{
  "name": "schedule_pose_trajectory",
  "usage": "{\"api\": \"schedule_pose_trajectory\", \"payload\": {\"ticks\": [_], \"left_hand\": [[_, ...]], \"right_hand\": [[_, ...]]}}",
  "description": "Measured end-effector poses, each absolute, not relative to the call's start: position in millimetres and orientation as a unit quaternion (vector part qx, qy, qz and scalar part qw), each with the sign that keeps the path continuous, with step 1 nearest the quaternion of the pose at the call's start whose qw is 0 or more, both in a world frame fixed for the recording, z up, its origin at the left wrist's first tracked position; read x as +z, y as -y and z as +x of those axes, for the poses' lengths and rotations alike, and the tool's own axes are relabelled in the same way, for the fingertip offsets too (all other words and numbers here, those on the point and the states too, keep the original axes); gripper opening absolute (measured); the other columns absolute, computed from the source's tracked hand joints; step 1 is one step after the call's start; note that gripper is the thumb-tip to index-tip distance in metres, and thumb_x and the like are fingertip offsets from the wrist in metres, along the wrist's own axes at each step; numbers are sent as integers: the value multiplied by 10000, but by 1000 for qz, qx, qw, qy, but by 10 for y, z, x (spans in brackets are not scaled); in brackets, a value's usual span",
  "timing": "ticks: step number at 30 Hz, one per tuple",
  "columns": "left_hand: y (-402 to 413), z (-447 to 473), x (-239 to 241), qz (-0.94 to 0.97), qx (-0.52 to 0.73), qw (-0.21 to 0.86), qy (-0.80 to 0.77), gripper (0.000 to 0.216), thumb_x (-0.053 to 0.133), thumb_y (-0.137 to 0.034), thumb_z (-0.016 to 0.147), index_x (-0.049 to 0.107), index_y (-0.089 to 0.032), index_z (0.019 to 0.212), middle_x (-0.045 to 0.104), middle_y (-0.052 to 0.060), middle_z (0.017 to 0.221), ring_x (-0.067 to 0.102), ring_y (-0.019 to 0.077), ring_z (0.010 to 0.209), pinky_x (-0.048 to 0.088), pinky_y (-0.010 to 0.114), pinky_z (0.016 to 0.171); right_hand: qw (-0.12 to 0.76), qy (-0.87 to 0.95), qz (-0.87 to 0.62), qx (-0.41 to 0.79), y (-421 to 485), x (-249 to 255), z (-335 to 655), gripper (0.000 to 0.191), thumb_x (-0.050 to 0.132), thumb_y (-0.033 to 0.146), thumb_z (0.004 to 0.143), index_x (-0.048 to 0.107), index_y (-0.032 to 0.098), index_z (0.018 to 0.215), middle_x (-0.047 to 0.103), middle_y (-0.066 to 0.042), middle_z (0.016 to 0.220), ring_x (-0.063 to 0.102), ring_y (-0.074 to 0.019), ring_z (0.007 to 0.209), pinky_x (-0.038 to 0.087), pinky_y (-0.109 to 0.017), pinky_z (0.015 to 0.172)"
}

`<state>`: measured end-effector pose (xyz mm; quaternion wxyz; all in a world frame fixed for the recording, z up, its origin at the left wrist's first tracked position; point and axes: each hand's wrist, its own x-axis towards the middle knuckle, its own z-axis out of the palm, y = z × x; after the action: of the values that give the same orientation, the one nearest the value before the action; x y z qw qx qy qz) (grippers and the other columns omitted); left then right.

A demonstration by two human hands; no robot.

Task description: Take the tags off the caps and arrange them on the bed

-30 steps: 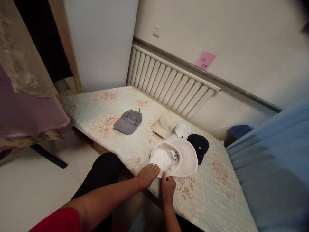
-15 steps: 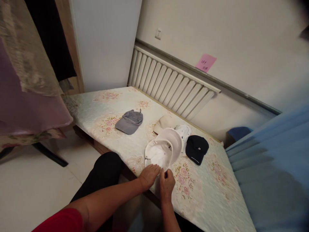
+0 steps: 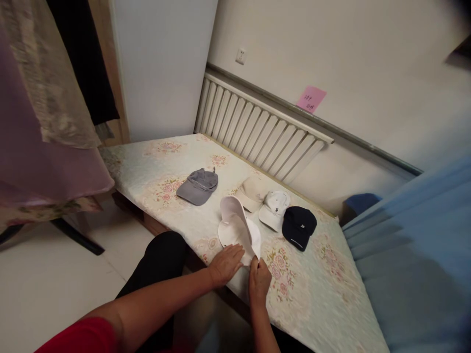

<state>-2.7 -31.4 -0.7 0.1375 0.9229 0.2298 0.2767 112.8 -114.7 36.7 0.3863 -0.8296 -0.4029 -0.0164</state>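
Palm down, my left hand (image 3: 225,263) lies flat on the white brimmed hat (image 3: 237,228), low centre of the frame on the floral mattress (image 3: 324,289). My right hand (image 3: 259,280) pinches its folded brim edge. Above lie a grey cap (image 3: 197,185), beige cap (image 3: 251,192), white cap (image 3: 274,208) and navy cap (image 3: 298,226).

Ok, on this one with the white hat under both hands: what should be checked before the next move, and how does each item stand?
1. Left hand flat on the white brimmed hat: ok.
2. Right hand pinching the hat's near edge: ok.
3. Hat lying flat: not ok, one side of the brim stands raised.
4. Hat fully on the floral mattress: ok, though close to its front edge.
5. Grey cap and dark cap apart from the hat: ok.
6. Beige cap and white cap clear of the hat: cannot tell.
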Motion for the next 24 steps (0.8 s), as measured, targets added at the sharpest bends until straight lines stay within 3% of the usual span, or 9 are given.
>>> {"api": "schedule_pose_trajectory", "payload": {"ticks": [6,13,19,24], "left_hand": [[95,-122,-138,924,236,133,-268,359,448,-251,925,519,-123,1253,521,157,1354,454,250,1286,348,433,1077],[186,-65,-152,947,207,136,-202,386,528,-240,881,492,-151,1256,537,133,1321,468,255,1254,348,423,1057],[268,42,109,959,182,124,-181,332,616,-257,808,543,-169,1119,625,91,1050,552,258,1021,423,403,916],[266,205,112,961,162,136,-176,159,575,-244,844,581,-170,986,622,68,991,557,232,974,440,356,866]], "right_hand": [[385,394,-834,-8,1129,602,1267,354,328,401,854,483,244,577,584,-32,590,464,-185,571,299,-294,578],[373,393,-840,-23,1129,916,1378,351,348,389,845,444,238,544,523,-5,542,414,-170,563,268,-289,569],[371,412,-831,-48,1084,1088,1366,350,384,399,836,392,233,527,448,30,514,366,-144,540,247,-281,561],[354,437,-824,-66,1010,1153,1368,346,403,391,832,379,231,526,421,40,510,344,-137,537,242,-276,566]]}}
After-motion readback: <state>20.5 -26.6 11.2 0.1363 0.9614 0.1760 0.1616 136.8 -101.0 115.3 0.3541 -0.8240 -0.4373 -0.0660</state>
